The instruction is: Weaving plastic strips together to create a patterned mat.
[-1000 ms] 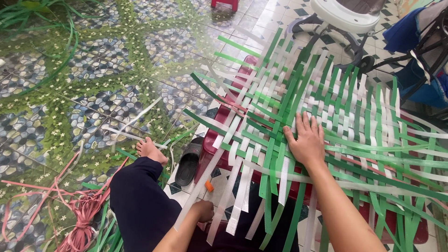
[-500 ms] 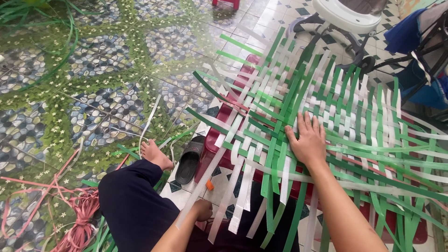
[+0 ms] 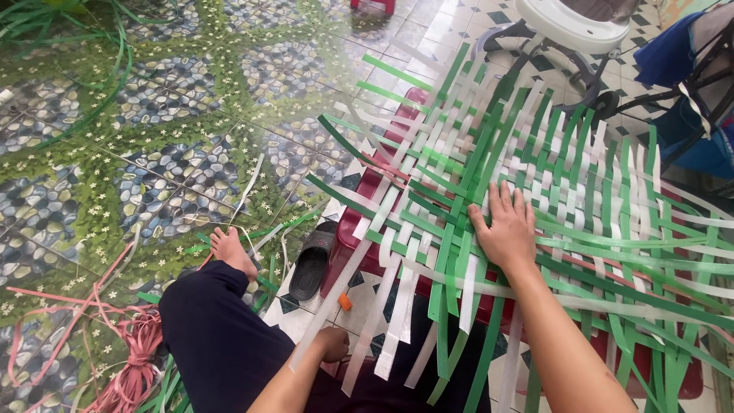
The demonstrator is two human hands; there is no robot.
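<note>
My right hand (image 3: 505,229) is flat, fingers spread, pressing down on the woven mat (image 3: 535,183) of green and white strips, which fans out ahead and to both sides of the palm. My left hand (image 3: 332,344) sits low, curled around a white strip (image 3: 336,298); just beyond its knuckles lies a small orange piece (image 3: 345,302), and farther out a black sandal (image 3: 312,264).

Woven mat (image 3: 550,176), green and white strips: right hand (image 3: 505,229) flat on it; left hand (image 3: 332,344) below, apparently gripping a white strip (image 3: 359,264).
</note>
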